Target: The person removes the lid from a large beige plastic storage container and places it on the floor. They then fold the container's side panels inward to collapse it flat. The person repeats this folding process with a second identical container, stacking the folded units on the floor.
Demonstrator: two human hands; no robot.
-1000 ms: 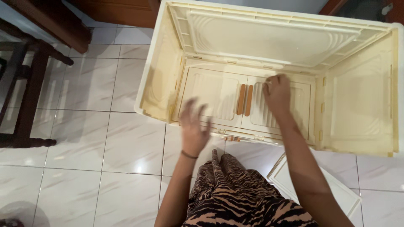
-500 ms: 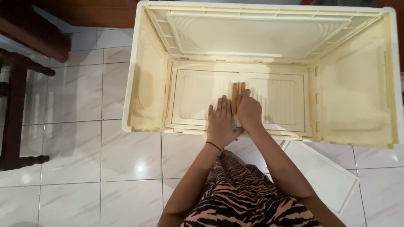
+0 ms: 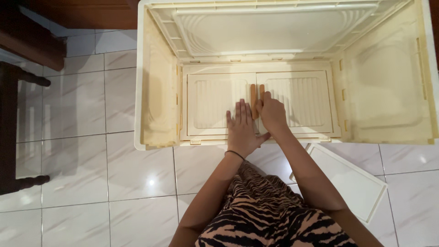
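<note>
The cream plastic crate [image 3: 283, 73] lies on the white tile floor [image 3: 91, 174], its 2 doors [image 3: 260, 103] under the hands. The left hand [image 3: 242, 130] presses flat and open; the right hand [image 3: 273, 114] curls on the brown handles [image 3: 256, 91]. A white panel [image 3: 352, 180] lies right of the hands, dark wooden furniture [image 3: 18, 114] far left.

A home, by the look of it: glossy white marble-pattern floor tiles [image 3: 91, 174] run wall to wall, and dark wooden furniture legs [image 3: 18, 128] stand at 9 o'clock. A brown wooden cabinet base [image 3: 87, 13] sits at 11 o'clock. A cream plastic folding storage box [image 3: 160, 91] fills 12 to 3 o'clock, a household item.
</note>
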